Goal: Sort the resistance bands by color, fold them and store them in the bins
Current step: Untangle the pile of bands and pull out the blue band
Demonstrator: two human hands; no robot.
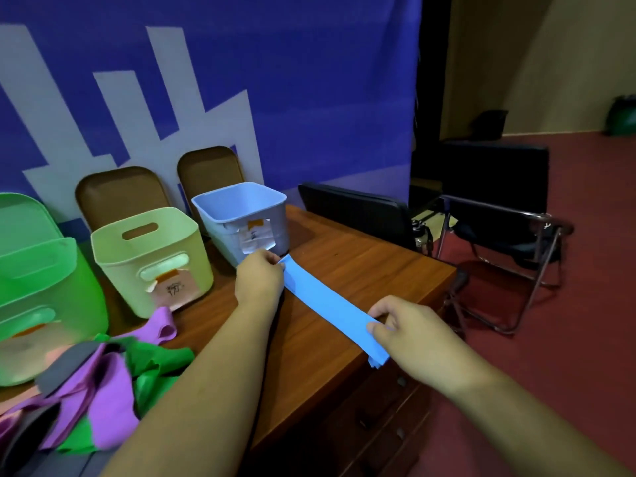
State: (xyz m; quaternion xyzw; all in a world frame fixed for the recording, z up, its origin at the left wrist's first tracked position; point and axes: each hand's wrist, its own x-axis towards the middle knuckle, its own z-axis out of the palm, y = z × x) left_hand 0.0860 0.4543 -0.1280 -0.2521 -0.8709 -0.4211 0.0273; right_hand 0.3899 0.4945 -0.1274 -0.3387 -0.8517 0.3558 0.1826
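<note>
Folding step: my left hand (260,278) and right hand (401,327) pinch the flat blue rubber resistance band's (327,301) ends; next, fold it toward the pale blue plastic bin (275,215) at eleven o'clock.

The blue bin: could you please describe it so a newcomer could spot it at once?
On the wooden desk, three bins line up before the blue banner. The blue bin is the rightmost; unlike the yellow bin and green bin, it is pale blue.
</note>
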